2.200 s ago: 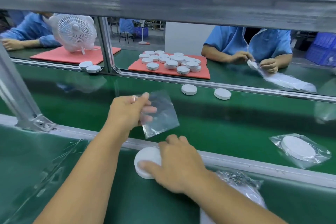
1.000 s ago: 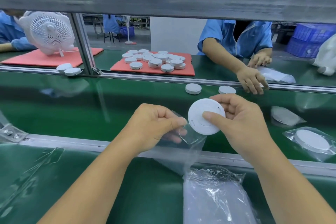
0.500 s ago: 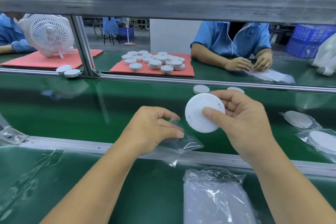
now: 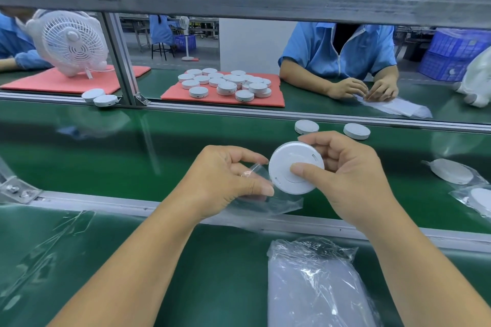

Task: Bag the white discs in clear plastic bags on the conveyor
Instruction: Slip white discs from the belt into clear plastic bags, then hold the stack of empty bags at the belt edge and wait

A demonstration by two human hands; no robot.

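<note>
Above the green conveyor belt (image 4: 106, 156), the right hand (image 4: 353, 180) grips a white disc (image 4: 287, 164) by its rim, thumb pressed on its face and fingers curled behind, holding it on edge just beside the left hand (image 4: 225, 180). The left hand pinches the mouth of a clear plastic bag (image 4: 265, 202) between thumb and fingers, and the film trails slackly below, toward the metal rail (image 4: 106, 203). How wide the mouth stands cannot be made out through the clear film. The main risk, as I judge it, is that the disc's rim catches the bag's lip instead of entering, folding the thin film shut or pushing it out of the pinch; a mouth held at only one side would invite that. The thumb on the face gives little hold if the disc snags, so it could twist free and drop onto the belt, where two loose discs (image 4: 307, 126) and a bagged disc (image 4: 451, 174) already lie. A hard shove might also stretch or tear the film. A stack of spare bags (image 4: 316, 287) waits near the right forearm.
</note>
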